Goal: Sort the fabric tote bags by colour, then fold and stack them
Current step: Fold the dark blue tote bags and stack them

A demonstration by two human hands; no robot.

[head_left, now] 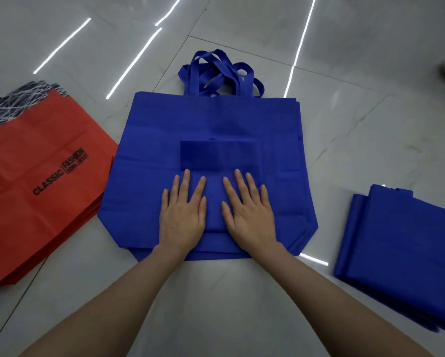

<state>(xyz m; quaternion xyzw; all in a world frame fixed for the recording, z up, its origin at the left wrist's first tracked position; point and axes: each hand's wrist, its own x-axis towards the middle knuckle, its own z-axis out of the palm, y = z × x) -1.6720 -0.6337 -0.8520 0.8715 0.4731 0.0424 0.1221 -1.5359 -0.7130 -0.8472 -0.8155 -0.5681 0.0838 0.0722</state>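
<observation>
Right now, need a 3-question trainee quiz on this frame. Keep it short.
1. True or false: the left hand and right hand lie flat on the folded blue bag.
2. The red bags lie on the person's: A left, B right, C lap.
3. Fill in: the folded stack on the right is coloured ____.
Key: 1 true; 2 A; 3 blue.
</observation>
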